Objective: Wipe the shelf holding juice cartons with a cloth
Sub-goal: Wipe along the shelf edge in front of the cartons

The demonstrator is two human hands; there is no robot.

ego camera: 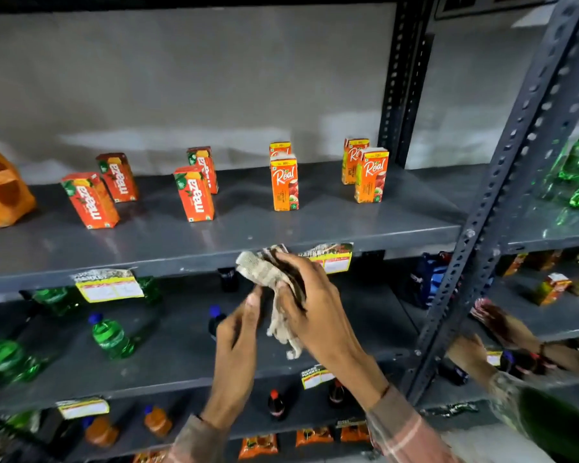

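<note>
A grey metal shelf [241, 228] carries several small juice cartons: red Maaza cartons [194, 193] on the left and middle, orange Real cartons [284, 183] on the right. Just below the shelf's front edge, my right hand [311, 305] grips a crumpled beige and brown cloth [271, 279], whose tail hangs down. My left hand [238, 332] is beside it, fingertips pinching the cloth's lower part. Both hands are in front of the shelf, not on its surface.
An orange bag [0, 188] sits at the shelf's far left. Green bottles [111, 335] lie on the lower shelf, with more bottles and packets below. A slotted upright post [502, 202] stands right; another person's hands [495, 329] reach into the neighbouring rack. Price labels [107, 287] hang from the edge.
</note>
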